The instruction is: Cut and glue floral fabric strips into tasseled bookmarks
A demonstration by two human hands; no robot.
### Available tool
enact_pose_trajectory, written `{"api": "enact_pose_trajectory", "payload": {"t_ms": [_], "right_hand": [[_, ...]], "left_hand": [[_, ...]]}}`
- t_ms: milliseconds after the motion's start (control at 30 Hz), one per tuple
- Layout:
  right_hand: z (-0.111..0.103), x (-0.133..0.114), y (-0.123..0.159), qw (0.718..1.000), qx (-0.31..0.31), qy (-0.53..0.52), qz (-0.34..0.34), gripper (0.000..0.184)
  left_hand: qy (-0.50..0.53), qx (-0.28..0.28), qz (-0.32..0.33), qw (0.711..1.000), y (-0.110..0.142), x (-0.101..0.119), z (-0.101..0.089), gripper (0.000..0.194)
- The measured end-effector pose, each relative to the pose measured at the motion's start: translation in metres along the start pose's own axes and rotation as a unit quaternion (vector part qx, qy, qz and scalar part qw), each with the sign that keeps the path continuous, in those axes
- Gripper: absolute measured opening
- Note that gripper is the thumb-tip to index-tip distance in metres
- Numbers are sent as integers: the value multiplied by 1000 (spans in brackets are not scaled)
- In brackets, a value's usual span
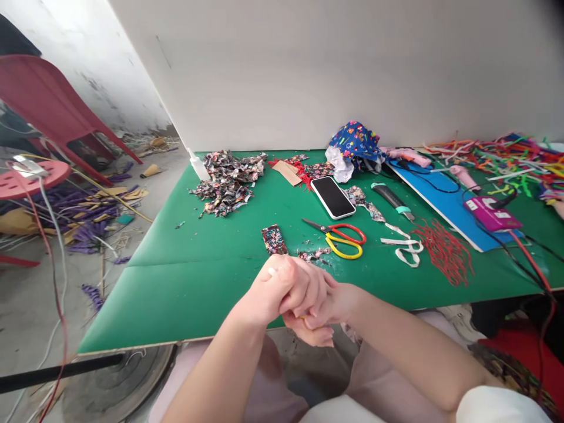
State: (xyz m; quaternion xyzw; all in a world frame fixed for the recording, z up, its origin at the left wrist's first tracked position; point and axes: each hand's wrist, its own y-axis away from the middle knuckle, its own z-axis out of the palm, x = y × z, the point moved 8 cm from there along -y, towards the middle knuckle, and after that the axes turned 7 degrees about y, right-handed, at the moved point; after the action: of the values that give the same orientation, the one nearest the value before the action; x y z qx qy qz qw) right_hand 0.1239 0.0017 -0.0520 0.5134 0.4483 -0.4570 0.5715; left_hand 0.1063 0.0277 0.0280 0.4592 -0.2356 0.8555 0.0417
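Note:
My left hand (278,289) and my right hand (325,314) press together at the table's front edge. Their fingers are curled and wrapped over each other, so whatever lies between them is hidden. A tiny white spot shows by the left thumb, and a speck of yellow peeks out under the right fingers. Just beyond the hands lie a dark floral fabric piece (274,239) and some fabric scraps (315,255). Scissors (341,238) with one red and one yellow handle rest open behind them.
Further back are a phone (333,197), a utility knife (392,200), a heap of fabric strips (229,179), a white bottle (198,165) and blue printed cloth (355,141). Red threads (443,249), a blue board (440,197) and a purple power strip (491,213) with cables occupy the right.

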Motion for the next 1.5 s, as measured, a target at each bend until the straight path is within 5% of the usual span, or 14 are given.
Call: {"api": "enact_pose_trajectory", "payload": {"t_ms": [100,167,267,333,433,533,633,767,933,1100,1233,1300,1433,1500], "right_hand": [[9,-15,6,998,-66,9,-17,35],[6,-22,9,998,-51,31,-8,35],[-17,-27,12,990,105,90,15,24],[-40,-34,21,945,272,182,15,13],[-50,-44,29,882,382,276,-15,41],[-50,-38,26,922,355,147,-51,47],[-52,-28,23,947,310,-55,-61,45],[-47,-32,23,955,259,-122,-71,46],[-66,-46,50,882,461,73,-68,45],[-56,-27,30,937,330,-114,-27,50],[-70,-38,42,884,451,-80,-91,34],[-72,-43,47,861,489,-72,-123,47],[-59,-33,29,911,359,-179,-97,47],[-59,-29,28,911,358,-187,-83,44]], "left_hand": [[-34,49,-6,998,2,4,-1,67],[-49,68,-16,996,2,6,-1,66],[-67,142,-14,987,-1,7,-13,65],[-66,222,7,973,-2,8,-28,63],[-26,327,46,943,2,11,-47,61],[11,329,48,943,4,13,-54,51],[6,231,-7,973,3,15,-49,17],[-69,142,-48,986,7,17,-48,26],[-131,221,22,966,8,24,-61,16],[-150,242,29,958,6,21,-61,15],[-160,291,61,941,9,24,-62,17],[-155,320,74,932,10,25,-62,16],[-147,349,70,923,11,23,-62,16],[-144,355,75,921,11,24,-62,17]]}}
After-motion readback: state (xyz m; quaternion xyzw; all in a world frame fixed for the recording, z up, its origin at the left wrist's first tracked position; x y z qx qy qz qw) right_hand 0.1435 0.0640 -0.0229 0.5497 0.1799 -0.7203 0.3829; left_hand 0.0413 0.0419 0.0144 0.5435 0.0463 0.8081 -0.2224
